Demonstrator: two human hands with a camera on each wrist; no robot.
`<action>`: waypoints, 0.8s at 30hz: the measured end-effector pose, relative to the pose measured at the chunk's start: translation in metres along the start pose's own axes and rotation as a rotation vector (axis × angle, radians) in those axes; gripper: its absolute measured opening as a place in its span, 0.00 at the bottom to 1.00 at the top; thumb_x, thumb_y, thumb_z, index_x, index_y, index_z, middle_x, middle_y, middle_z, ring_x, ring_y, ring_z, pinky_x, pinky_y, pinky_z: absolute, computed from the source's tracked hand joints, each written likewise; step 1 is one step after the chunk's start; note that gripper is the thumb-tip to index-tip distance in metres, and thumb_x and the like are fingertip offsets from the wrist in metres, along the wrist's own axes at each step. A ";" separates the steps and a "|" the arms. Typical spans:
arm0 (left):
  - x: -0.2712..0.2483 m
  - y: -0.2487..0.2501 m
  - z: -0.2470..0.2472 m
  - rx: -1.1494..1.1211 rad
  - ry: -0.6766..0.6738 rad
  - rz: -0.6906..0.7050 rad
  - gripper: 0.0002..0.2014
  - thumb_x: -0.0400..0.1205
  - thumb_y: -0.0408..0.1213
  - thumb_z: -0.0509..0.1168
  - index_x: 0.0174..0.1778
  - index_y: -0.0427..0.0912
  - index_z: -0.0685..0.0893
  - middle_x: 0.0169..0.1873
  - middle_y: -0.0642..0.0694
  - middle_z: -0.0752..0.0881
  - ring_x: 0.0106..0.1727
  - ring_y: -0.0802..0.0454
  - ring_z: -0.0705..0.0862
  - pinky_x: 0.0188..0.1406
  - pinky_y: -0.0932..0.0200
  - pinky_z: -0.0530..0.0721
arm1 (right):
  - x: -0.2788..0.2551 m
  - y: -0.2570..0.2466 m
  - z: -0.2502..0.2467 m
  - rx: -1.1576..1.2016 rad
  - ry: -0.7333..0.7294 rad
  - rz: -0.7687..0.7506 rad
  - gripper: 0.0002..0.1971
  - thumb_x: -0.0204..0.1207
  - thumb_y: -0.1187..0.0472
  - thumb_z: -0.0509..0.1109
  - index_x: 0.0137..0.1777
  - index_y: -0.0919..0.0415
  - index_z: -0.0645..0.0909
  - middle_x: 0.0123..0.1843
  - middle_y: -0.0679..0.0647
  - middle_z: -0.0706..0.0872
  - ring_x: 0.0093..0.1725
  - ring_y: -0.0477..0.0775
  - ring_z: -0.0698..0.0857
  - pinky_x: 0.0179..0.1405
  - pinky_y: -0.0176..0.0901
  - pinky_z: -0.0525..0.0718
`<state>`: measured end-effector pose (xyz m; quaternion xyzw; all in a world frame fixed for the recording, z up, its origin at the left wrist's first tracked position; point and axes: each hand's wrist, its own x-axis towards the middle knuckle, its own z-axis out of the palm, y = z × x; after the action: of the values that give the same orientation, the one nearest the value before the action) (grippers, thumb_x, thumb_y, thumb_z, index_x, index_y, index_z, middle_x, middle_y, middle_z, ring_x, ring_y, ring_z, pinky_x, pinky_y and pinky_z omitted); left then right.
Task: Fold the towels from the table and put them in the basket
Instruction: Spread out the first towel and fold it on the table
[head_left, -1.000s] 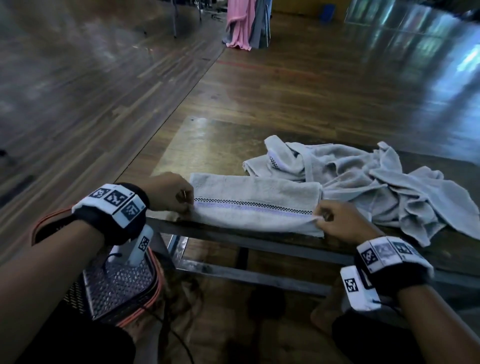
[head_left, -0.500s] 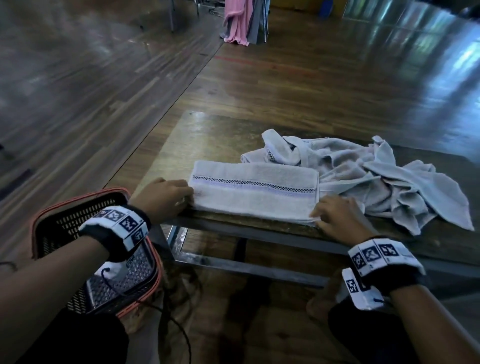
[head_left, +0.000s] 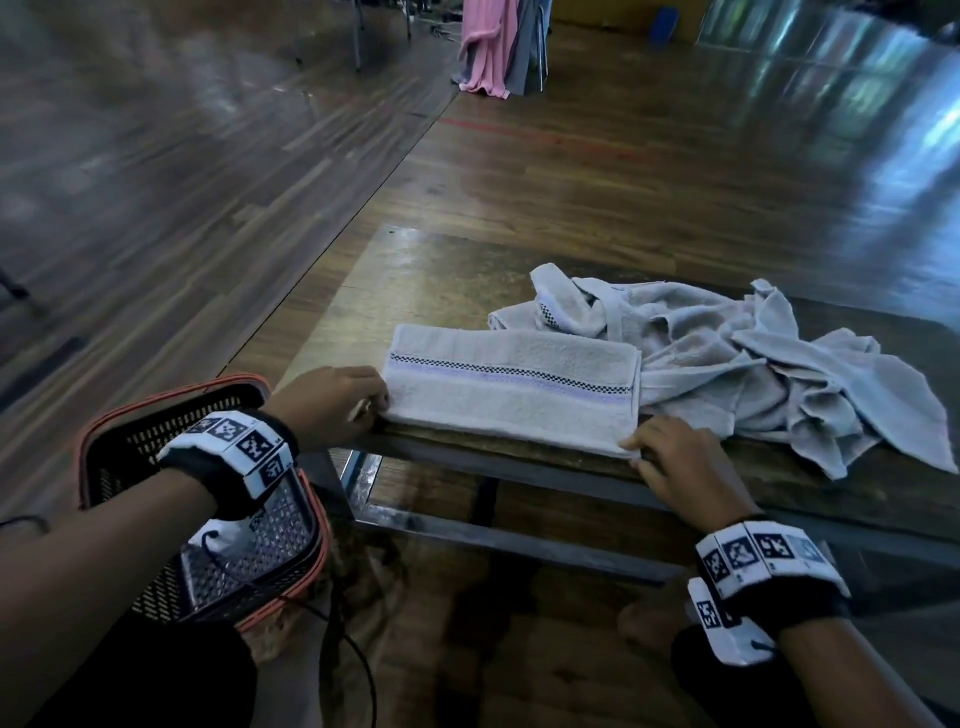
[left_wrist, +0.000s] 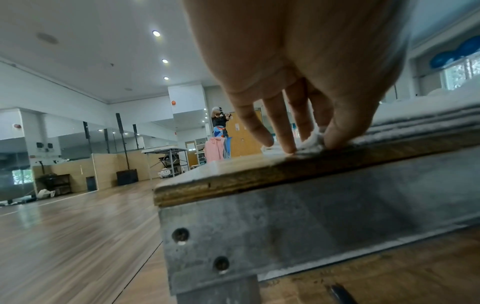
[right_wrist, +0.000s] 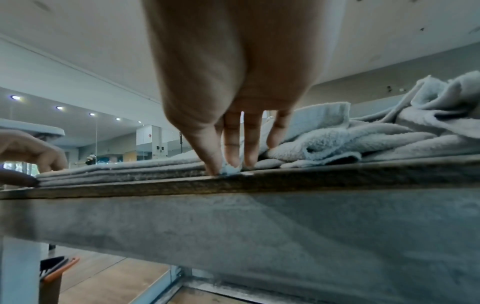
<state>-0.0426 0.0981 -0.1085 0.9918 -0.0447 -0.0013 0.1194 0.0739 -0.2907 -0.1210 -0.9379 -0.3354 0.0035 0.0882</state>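
Note:
A folded grey towel (head_left: 511, 387) with a checkered stripe lies flat along the near edge of the wooden table (head_left: 415, 280). My left hand (head_left: 374, 402) pinches its near left corner; in the left wrist view a tuft of cloth shows between thumb and fingers (left_wrist: 309, 144). My right hand (head_left: 636, 449) pinches the near right corner, thumb and forefinger closed on a tuft (right_wrist: 226, 166). The towel's layered edge (right_wrist: 116, 170) runs along the table's lip. A black basket with an orange rim (head_left: 171, 405) stands on the floor at the lower left, under my left forearm.
A crumpled heap of grey towels (head_left: 753, 374) lies on the table, right of and behind the folded one, touching its far right end. The table's metal frame (head_left: 519, 540) runs below the edge. Pink and grey cloth (head_left: 488, 47) hangs far back on the wooden floor.
Both hands have slid from the towel's short ends to its near corners. The folded towel lies in the same place, and the head view has tilted slightly.

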 end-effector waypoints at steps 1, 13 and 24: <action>-0.001 0.000 0.000 0.000 0.014 0.008 0.06 0.75 0.35 0.68 0.47 0.46 0.85 0.51 0.52 0.86 0.47 0.51 0.85 0.45 0.58 0.80 | -0.001 0.000 0.001 0.010 0.015 0.001 0.09 0.72 0.62 0.73 0.51 0.55 0.83 0.52 0.49 0.85 0.56 0.52 0.82 0.54 0.53 0.79; -0.004 0.000 -0.026 0.145 0.676 0.157 0.04 0.77 0.38 0.64 0.42 0.46 0.85 0.42 0.51 0.89 0.46 0.50 0.87 0.48 0.53 0.76 | -0.005 0.006 -0.036 -0.169 0.679 -0.055 0.10 0.71 0.60 0.71 0.52 0.56 0.83 0.50 0.52 0.86 0.54 0.55 0.81 0.56 0.52 0.67; -0.020 0.002 0.019 0.085 0.276 0.135 0.09 0.70 0.37 0.74 0.45 0.48 0.87 0.44 0.53 0.88 0.40 0.51 0.87 0.42 0.57 0.78 | -0.018 0.000 0.011 -0.170 0.169 -0.026 0.16 0.65 0.61 0.77 0.55 0.55 0.85 0.51 0.51 0.88 0.58 0.58 0.85 0.53 0.51 0.72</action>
<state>-0.0627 0.0938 -0.1271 0.9815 -0.0943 0.1448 0.0820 0.0594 -0.2997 -0.1324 -0.9345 -0.3381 -0.1050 0.0364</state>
